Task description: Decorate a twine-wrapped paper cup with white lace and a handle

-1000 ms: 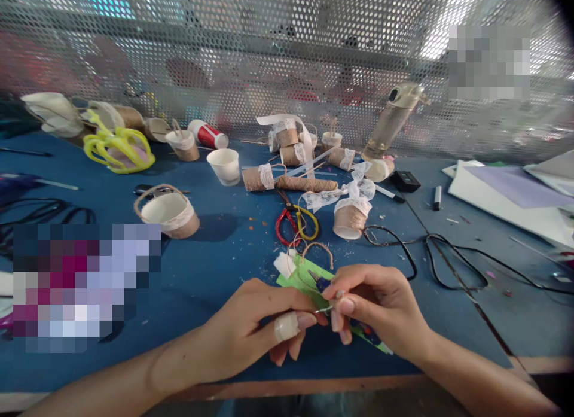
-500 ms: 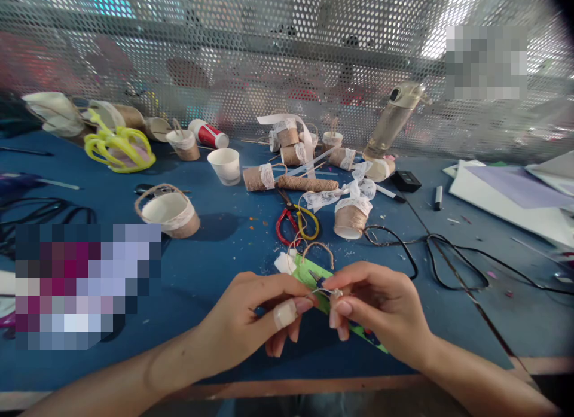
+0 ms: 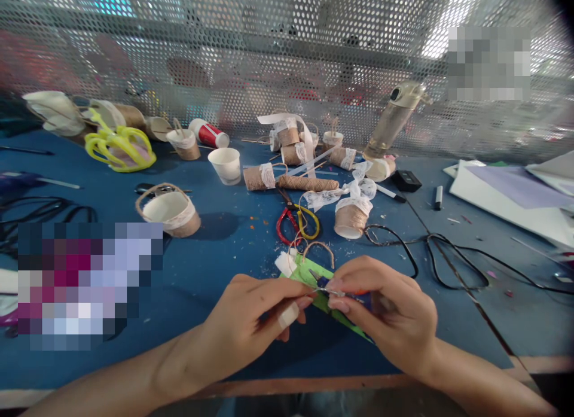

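Note:
My left hand point(image 3: 255, 321), with a bandage on its thumb, is closed in a pinch on one end of a thin pale strand point(image 3: 319, 291), which looks like wire or thread. The fingertips of my right hand point(image 3: 385, 315) pinch the other end, where a small whitish bit shows. Behind those fingers, blue-handled pliers point(image 3: 321, 279) lie with their tip pointing left, partly hidden. Under them is a green strip point(image 3: 309, 267) with a piece of twine point(image 3: 320, 245) curled at its far end. Red-and-yellow-handled scissors point(image 3: 296, 219) rest just beyond.
A twine-wrapped cup with lace point(image 3: 352, 219) stands right of the scissors. Left lies a twine-handled cup point(image 3: 183, 222). A twine spool point(image 3: 309, 183), a white cup point(image 3: 225, 166) and a bottle point(image 3: 388, 127) are farther back. A black cable point(image 3: 433, 255) loops at right, near paper sheets point(image 3: 515, 195).
My right hand's fingers have closed in on the thin strand and shifted slightly left, and more of the pliers' handle shows behind them. My left hand has barely moved.

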